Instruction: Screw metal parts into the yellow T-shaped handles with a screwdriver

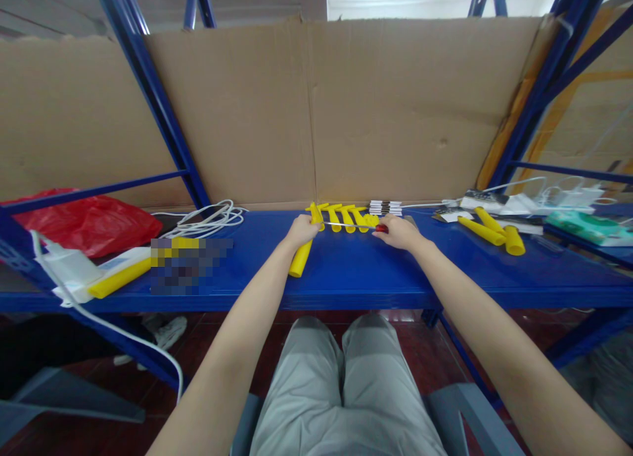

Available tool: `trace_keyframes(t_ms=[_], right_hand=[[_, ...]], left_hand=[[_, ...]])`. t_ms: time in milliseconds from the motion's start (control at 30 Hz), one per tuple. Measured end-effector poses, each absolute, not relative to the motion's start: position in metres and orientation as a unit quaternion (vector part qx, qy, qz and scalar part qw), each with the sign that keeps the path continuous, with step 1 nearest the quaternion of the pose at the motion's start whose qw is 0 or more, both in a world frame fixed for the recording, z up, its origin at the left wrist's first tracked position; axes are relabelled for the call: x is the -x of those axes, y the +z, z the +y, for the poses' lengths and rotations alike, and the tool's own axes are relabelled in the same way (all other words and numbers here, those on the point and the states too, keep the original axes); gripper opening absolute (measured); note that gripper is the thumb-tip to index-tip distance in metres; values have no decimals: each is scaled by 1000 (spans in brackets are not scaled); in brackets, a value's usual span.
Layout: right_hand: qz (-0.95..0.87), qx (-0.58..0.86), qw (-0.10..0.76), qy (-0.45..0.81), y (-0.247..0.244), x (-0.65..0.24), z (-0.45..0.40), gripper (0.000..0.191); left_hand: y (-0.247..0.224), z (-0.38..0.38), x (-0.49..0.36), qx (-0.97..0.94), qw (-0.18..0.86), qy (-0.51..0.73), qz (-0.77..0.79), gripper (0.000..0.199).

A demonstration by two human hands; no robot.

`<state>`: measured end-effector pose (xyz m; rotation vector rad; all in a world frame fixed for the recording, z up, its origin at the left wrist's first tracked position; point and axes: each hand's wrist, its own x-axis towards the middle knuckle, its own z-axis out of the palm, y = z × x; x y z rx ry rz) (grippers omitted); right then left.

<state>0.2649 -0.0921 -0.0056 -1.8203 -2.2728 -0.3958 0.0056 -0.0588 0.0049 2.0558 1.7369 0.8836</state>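
My left hand (302,230) is closed around a yellow plastic piece with a thick tubular handle (300,259), its handle end pointing down toward the shelf's front edge. My right hand (398,233) grips the dark red handle of a screwdriver (349,227). The thin metal shaft runs sideways to the left, its end at the head of the yellow piece; whether it touches cannot be made out. Just behind the shaft, several similar yellow pieces (350,219) lie in a row. Beside them, near my right hand, is a stack of small white-and-black packets (386,207).
The blue shelf top (356,271) is backed by cardboard (316,113). More yellow pieces (487,232) lie at right near a green pack (588,225). At left are a red bag (84,222), coiled white cable (212,220), a white power strip and a pixelated patch. Blue posts flank both sides.
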Motion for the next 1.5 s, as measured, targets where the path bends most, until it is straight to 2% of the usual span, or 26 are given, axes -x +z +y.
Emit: trace_keyframes(t_ms=[133, 400, 900, 1200, 1500], right_hand=[[-753, 633, 101, -150, -6, -266, -92, 20], [-757, 635, 96, -119, -8, -264, -92, 30], [-749, 642, 98, -133, -9, -269, -87, 17], [-739, 655, 91, -124, -7, -265, -92, 31], [-765, 623, 77, -142, -5, -268, -91, 26]], left_hand=[[5, -59, -6, -718, 159, 314, 600, 17], [5, -60, -7, -717, 156, 319, 599, 18], [5, -61, -7, -718, 170, 321, 594, 16], [5, -60, -6, -716, 167, 317, 599, 16], [5, -61, -6, -719, 159, 317, 598, 18]])
